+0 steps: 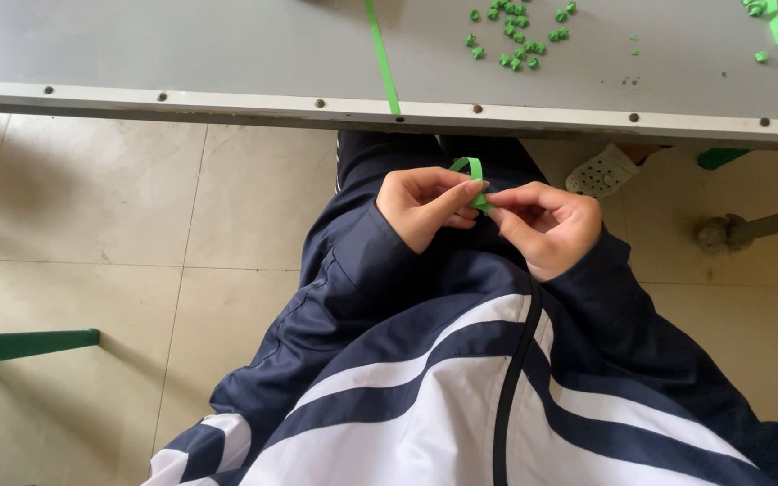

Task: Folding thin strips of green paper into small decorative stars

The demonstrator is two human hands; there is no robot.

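In the head view, the left hand (425, 205) and the right hand (547, 225) meet over the lap, just below the table (182, 54) edge. Both pinch a green paper strip (472, 171), which curls in a small loop above the fingertips (477, 189); its folding looks barely begun. On the table lies a scatter of small folded green pieces (517, 36), apparently finished, and another long green strip (382, 54) hangs over the edge, unused.

Soft even daylight, sharp focus
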